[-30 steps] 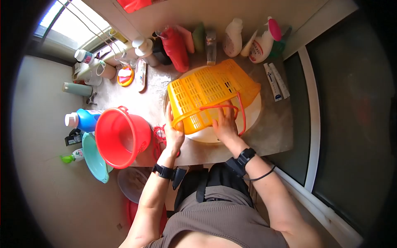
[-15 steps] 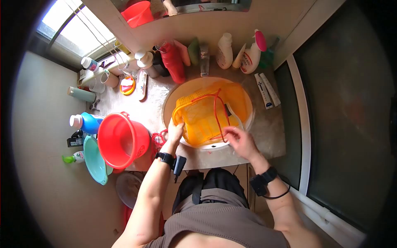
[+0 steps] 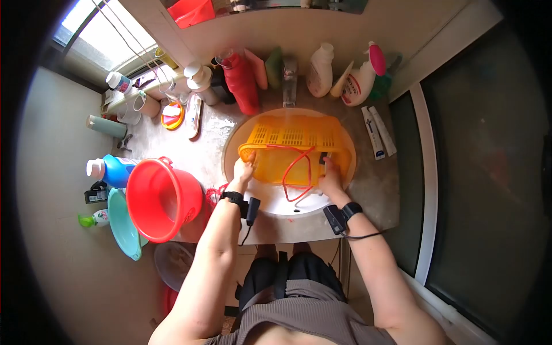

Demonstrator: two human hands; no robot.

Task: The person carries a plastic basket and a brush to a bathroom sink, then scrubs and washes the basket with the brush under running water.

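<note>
A yellow plastic basket (image 3: 299, 137) with slotted sides lies tilted on its side in the white sink (image 3: 270, 201), its opening towards me. My left hand (image 3: 244, 170) is closed around the basket's left rim. My right hand (image 3: 330, 179) is closed at the right end of the rim, just below a small dark piece (image 3: 323, 158); its fingertips are partly hidden. A thin red cord (image 3: 286, 183) loops down from the basket's opening between my hands. Above the sink stands the clear-looking tap (image 3: 289, 86).
Left of the sink stand a red bucket (image 3: 152, 198), a teal basin (image 3: 122, 224) and a blue bottle (image 3: 118, 171). Along the back are a red bottle (image 3: 240, 83), a white bottle (image 3: 319, 72) and a spray bottle (image 3: 357, 83). Tubes (image 3: 376, 132) lie at right.
The basket has turned so that its slotted side faces up and its opening faces me. My right hand has moved from the red cord up to the basket's right end; my left still grips the rim.
</note>
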